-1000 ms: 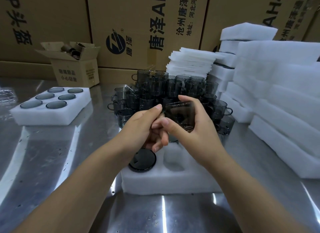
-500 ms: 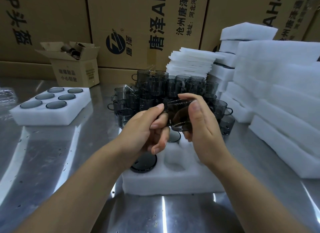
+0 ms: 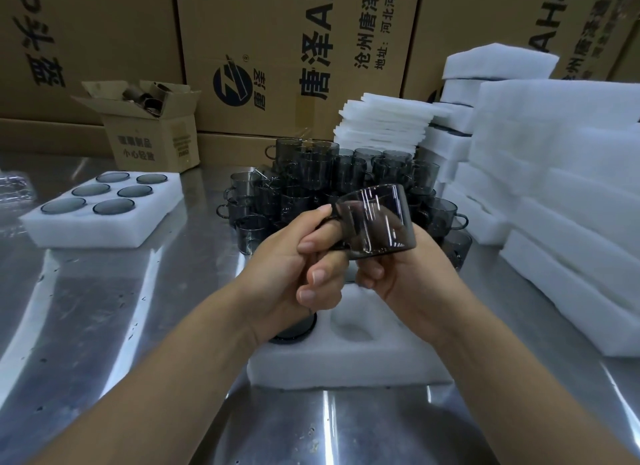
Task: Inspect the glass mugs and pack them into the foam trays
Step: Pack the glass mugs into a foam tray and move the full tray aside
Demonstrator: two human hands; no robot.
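The small open carton (image 3: 152,135) at far left reads 小心轻放. The big cartons (image 3: 294,56) behind it carry 唐泽 AH, 沧州唐泽 and 地址:河北河间, printed sideways. The left hand (image 3: 287,267) curls its fingers round the handle of a smoky glass mug (image 3: 375,222), thumb on top. The right hand (image 3: 415,281) cups the mug's body from beneath. The mug lies tilted on its side, in the air above the near foam tray (image 3: 346,367). On the shiny metal surface (image 3: 104,326) a filled tray (image 3: 104,229) sits far left, loose mugs (image 3: 322,177) crowd the middle, and foam blocks (image 3: 571,194) are stacked at right.
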